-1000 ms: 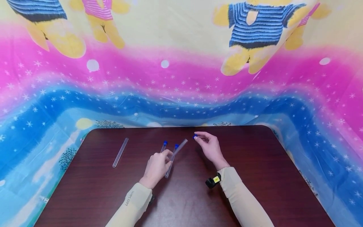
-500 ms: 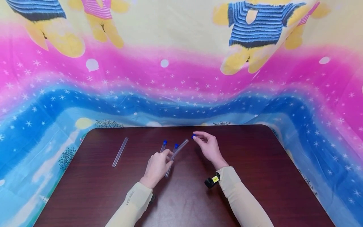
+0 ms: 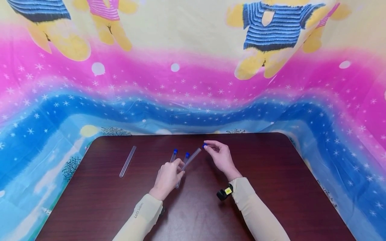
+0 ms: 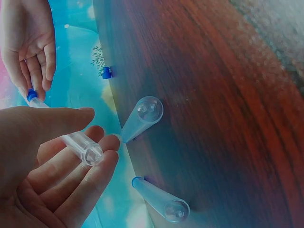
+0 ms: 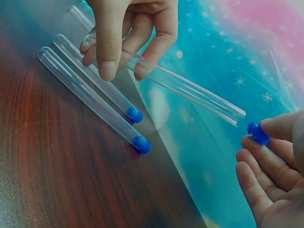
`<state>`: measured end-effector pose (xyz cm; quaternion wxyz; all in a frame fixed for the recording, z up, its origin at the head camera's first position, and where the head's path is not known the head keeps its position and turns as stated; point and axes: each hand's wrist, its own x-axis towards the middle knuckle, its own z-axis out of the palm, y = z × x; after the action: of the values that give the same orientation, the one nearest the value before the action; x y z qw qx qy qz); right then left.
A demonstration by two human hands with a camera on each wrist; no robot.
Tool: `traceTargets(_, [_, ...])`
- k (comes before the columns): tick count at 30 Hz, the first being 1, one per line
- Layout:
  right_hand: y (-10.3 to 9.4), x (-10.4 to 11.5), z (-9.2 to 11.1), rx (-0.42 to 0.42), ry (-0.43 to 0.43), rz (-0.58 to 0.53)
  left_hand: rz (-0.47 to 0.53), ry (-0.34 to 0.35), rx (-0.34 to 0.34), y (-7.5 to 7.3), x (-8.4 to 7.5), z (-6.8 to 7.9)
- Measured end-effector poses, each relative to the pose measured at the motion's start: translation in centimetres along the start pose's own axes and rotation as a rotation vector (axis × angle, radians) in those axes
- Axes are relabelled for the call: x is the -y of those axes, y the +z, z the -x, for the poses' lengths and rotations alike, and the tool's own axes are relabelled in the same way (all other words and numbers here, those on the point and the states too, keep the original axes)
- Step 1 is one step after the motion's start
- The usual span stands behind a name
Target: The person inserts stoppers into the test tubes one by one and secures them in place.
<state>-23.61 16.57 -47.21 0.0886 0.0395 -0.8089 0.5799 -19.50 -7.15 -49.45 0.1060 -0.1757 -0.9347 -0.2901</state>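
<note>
My left hand (image 3: 167,177) holds a clear test tube (image 5: 190,95) near its rounded end, thumb on one side and fingers on the other. The tube slants up to the right, its open mouth towards my right hand (image 3: 222,157). Between right thumb and fingers I pinch a blue cap (image 5: 259,133). In the right wrist view a small gap shows between cap and tube mouth. Below my left hand, partly hidden by it in the head view, two test tubes with blue caps (image 5: 141,144) lie side by side on the table.
An uncapped test tube (image 3: 128,161) lies apart at the left of the dark wood table (image 3: 90,201). Near the table's edge in the left wrist view shows a blue cap (image 4: 106,72); I cannot tell whether it sits on a tube. A patterned cloth (image 3: 193,87) hangs behind.
My right hand has shifted slightly left with the blue cap, closer to the tube's mouth. The held tube has tipped slightly to the right, while the tubes on the table lie unmoved.
</note>
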Motion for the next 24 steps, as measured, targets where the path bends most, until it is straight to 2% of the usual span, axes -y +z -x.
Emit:
traceTargets(8, [0.51,-0.05,-0.17,0.002,0.025,0.0,0.005,0.001,0.001,-0.06,-0.05,0.02])
traceTargets(24, [0.69,-0.21,0.28,0.012,-0.018,-0.048,0.003,0.002,0.01,-0.1,0.02,0.05])
